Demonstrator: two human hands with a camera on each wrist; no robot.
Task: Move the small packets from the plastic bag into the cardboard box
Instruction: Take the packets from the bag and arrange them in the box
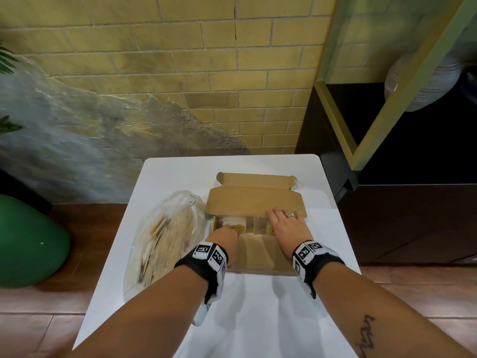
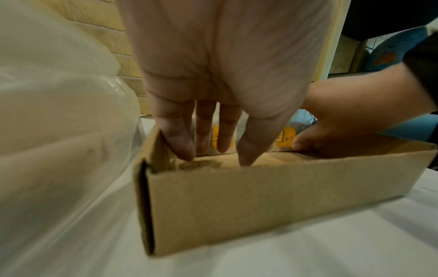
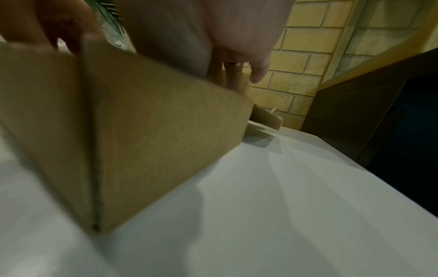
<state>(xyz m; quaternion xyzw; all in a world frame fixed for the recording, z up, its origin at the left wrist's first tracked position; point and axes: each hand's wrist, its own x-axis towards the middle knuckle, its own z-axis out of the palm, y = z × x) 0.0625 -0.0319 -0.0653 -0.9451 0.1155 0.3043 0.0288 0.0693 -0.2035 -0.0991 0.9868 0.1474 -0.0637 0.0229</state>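
1. Both hands reach into the box [image 1: 260, 257]: left hand [image 2: 213, 78] spread-fingered, right hand [image 1: 286, 223] pinching packets [image 2: 285, 139] at 12 o'clock.
2. Square stacks against the far wall (press gently).
3. Bag [image 1: 165, 236] lies at 9 o'clock on the bench [image 1: 258, 319].

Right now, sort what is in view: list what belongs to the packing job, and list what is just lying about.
Belongs to the job:
- cardboard box, open on the white table
- small packets already inside the box
- plastic bag left of the box
- left hand and right hand, both reaching into the box

Lying about:
- green round object on the floor
- plant leaves
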